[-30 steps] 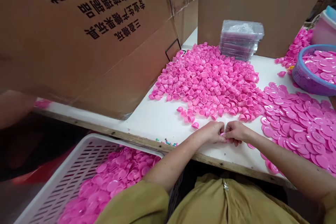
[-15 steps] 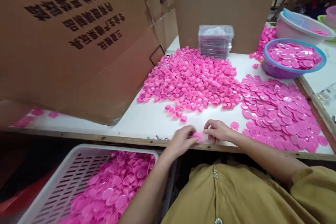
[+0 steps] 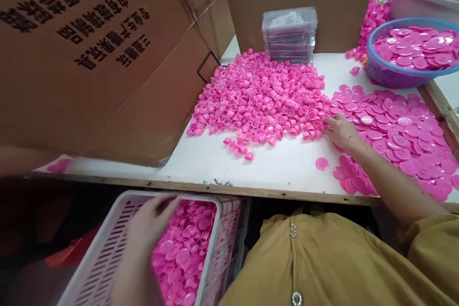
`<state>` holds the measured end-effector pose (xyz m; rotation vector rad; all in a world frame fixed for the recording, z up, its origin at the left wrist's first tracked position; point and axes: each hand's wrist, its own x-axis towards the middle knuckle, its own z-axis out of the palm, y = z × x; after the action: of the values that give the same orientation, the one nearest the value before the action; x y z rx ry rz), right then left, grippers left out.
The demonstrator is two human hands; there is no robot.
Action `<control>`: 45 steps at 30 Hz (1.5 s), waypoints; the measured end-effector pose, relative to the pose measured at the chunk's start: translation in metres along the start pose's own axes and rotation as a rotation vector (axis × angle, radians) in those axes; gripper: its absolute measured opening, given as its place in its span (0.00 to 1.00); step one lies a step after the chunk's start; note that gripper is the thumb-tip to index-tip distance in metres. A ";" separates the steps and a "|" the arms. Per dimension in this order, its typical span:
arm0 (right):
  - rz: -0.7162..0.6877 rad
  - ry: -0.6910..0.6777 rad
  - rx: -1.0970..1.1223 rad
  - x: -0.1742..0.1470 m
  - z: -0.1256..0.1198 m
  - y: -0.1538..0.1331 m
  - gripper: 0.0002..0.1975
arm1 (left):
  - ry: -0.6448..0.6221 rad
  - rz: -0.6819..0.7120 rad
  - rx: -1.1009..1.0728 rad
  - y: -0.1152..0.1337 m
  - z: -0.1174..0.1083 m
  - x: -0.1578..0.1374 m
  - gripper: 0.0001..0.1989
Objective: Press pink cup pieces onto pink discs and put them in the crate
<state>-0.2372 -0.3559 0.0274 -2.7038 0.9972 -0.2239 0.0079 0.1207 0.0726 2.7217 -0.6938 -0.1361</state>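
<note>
Though motion blur smears the left hand (image 3: 152,222) over the crate (image 3: 103,248) at 7 o'clock, its fingers look spread and loose, holding nothing I can make out. The right hand (image 3: 339,130) lies at 2 o'clock where the cups (image 3: 261,100) meet the discs (image 3: 390,138); its fingertips are buried, so its grip cannot be told. One disc (image 3: 322,164) lies flat, alone on the white desk (image 3: 279,167). Cardboard boxes (image 3: 89,57) wall the back and left.
</note>
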 end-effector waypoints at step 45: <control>-0.108 -0.191 0.588 -0.054 0.037 -0.070 0.06 | -0.379 0.463 -0.417 0.238 0.154 0.029 0.08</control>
<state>-0.2263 -0.2621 0.0094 -2.1899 0.6089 -0.2296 -0.0999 -0.1349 0.0071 2.0951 -1.2246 -0.6169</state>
